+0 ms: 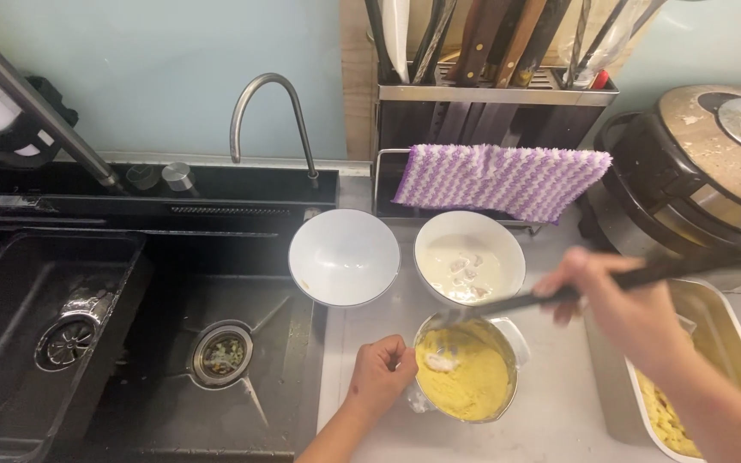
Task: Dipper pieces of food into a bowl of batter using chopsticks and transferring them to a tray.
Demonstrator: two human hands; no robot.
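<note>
My left hand (379,373) grips the rim of a small metal pot (465,370) filled with yellow crumbs; a pale piece of food lies on the crumbs near that hand. My right hand (619,300) holds a pair of dark chopsticks (542,296) whose tips reach over the pot's far rim. Just behind the pot stands a white bowl (469,255) with whitish liquid and several pale pieces in it. An empty white bowl (344,255) stands to its left.
A metal tray (718,330) with yellow coated food sits at the right. A black double sink (130,343) with a curved tap (272,120) fills the left. Behind are a knife rack (490,86), a purple-white cloth (499,180) and a round cooker (705,163).
</note>
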